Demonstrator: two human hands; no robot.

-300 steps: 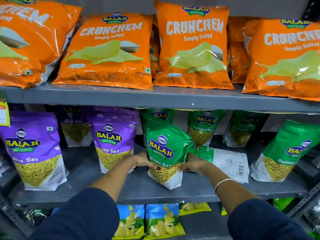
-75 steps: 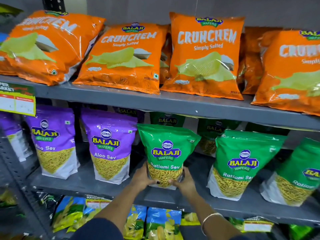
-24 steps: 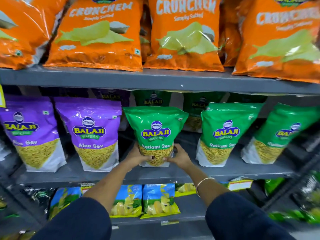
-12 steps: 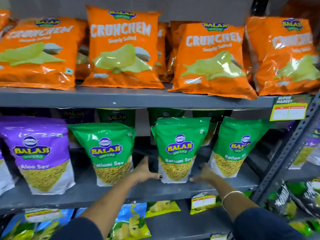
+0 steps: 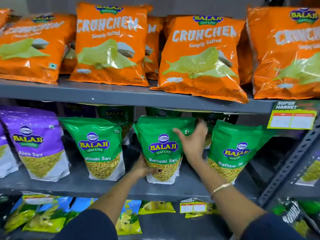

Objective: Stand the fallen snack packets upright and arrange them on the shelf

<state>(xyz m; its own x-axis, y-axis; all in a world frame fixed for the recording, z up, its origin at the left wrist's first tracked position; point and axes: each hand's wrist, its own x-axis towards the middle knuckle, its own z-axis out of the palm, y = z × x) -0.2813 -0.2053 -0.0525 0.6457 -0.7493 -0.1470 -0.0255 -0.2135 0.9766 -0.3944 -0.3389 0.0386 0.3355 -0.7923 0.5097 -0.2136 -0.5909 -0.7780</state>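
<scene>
Three green Ratlami Sev packets stand upright along the front of the grey middle shelf (image 5: 107, 189): a left one (image 5: 100, 146), a middle one (image 5: 161, 142) and a right one (image 5: 235, 149). My left hand (image 5: 144, 168) grips the lower left side of the middle packet. My right hand (image 5: 194, 141) is spread over that packet's upper right corner, fingers reaching behind its top edge. More green packets (image 5: 116, 116) stand in a back row, mostly hidden. A purple Aloo Sev packet (image 5: 36, 144) stands at the left.
Orange Crunchem bags (image 5: 109, 45) fill the shelf above. Blue and yellow packets (image 5: 48, 215) lie on the shelf below. A price tag (image 5: 292, 116) hangs at the right, beside a perforated metal upright (image 5: 290, 165). Narrow gaps separate the front-row packets.
Both hands have left the first green packet and shifted right. They hovered open beside the middle packet half a second ago; now the left grips its base and the right has risen to its top.
</scene>
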